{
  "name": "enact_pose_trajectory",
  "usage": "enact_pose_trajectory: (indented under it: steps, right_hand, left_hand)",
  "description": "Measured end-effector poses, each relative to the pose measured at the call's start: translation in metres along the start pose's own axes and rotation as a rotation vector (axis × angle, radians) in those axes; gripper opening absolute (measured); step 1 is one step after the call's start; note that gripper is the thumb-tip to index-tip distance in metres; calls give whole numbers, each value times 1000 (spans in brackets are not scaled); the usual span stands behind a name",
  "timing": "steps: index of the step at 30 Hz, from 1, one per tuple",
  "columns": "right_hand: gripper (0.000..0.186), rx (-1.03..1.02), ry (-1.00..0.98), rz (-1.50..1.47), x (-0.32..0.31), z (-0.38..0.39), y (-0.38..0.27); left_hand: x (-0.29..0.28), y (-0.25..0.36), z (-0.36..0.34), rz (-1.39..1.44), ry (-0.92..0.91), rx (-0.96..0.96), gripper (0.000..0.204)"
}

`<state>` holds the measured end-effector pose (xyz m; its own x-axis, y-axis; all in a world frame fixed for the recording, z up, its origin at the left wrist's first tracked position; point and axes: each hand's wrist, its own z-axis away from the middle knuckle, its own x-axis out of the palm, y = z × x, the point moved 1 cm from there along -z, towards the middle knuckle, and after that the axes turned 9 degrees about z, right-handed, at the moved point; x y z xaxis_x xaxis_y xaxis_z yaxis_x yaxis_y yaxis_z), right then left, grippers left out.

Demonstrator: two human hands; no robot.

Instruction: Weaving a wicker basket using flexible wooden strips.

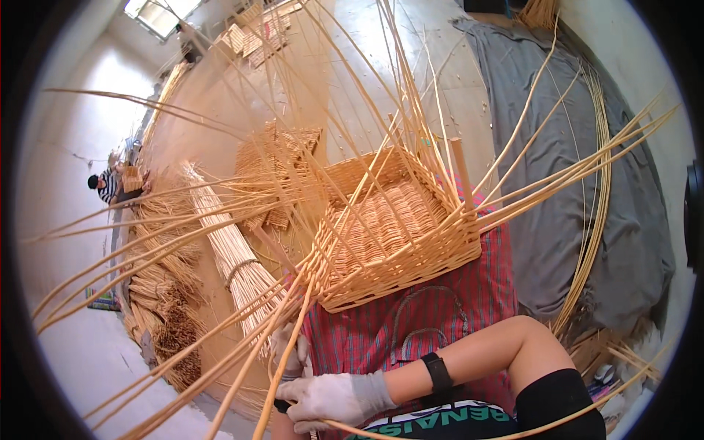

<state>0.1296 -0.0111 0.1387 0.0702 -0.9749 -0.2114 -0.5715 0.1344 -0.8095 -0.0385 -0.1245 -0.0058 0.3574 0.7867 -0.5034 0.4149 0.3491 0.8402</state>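
Observation:
A partly woven rectangular wicker basket [389, 227] rests on red striped cloth [469, 293] over my lap, with long loose canes fanning out from its rim. At its lower left corner, my gloved right hand [330, 400] is closed on a pale cane [455, 434] that bends away to the right along the lower edge. My gloved left hand [292, 345] is just above it, among the canes below that corner, mostly hidden behind them and my right hand; what it holds cannot be made out.
Long cane bundles [220, 220] lie on the left, with woven panels [264, 169] beyond the basket. A grey cloth [550, 242] with loose canes covers the right side. A co-worker [110, 183] in a striped top works at the far left. More wicker pieces [257, 40] stand at the back.

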Motion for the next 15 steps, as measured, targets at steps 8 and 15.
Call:
enact_pose_trajectory:
  steps: [8, 15]
  right_hand:
    - [24, -2, 201, 73, 8, -23, 27]
    - [27, 83, -151, 115, -54, 23, 12]
  left_hand:
    - [9, 11, -2, -49, -127, -32, 41]
    - [13, 16, -2, -54, -211, -60, 42]
